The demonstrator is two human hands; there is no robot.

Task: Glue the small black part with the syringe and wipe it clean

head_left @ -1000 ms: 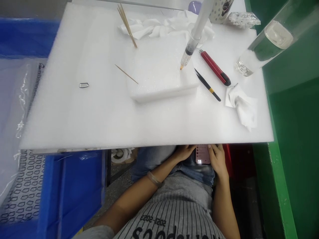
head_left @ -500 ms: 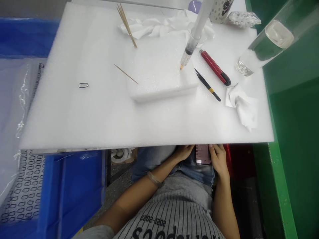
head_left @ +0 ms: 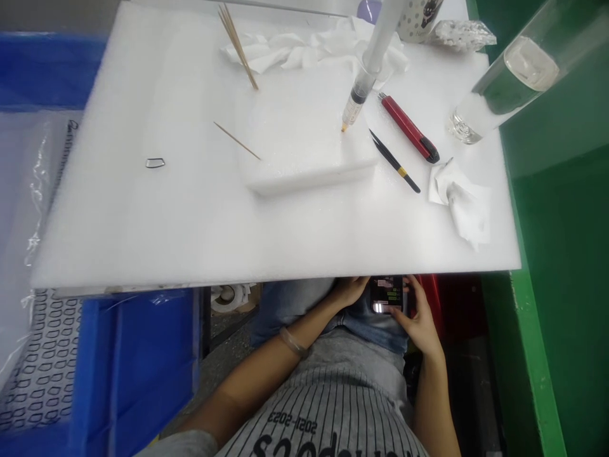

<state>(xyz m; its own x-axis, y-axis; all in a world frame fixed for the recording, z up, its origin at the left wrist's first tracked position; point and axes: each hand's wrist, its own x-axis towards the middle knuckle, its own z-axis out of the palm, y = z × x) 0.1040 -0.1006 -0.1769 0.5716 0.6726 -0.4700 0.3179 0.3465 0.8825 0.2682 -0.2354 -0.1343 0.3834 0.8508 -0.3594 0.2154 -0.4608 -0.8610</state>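
Note:
Below the front edge of the foam-covered table, over my lap, is a smartphone (head_left: 384,294) with a lit, dark screen showing green and light patches. My left hand (head_left: 351,291) is closed at the phone's left side, its fingertips partly hidden by the table edge. On the other side, my right hand (head_left: 420,320) grips around the right edge, with the thumb reaching over the lower screen. The phone's far end is covered by the table edge.
On the white foam sheet (head_left: 190,235) lie a small dark-rimmed frame piece (head_left: 155,163), a thin stick (head_left: 236,140), tweezers (head_left: 394,161), a red utility knife (head_left: 409,128) and crumpled tissue (head_left: 464,206). A syringe (head_left: 354,105) stands tip-down on a foam block (head_left: 304,139). A clear liquid-filled container (head_left: 504,89) stands right.
The phone's screen has gone from a pinkish page to a dark one with green patches. My right thumb has moved down and left onto the lower screen. My left hand stays nearly still.

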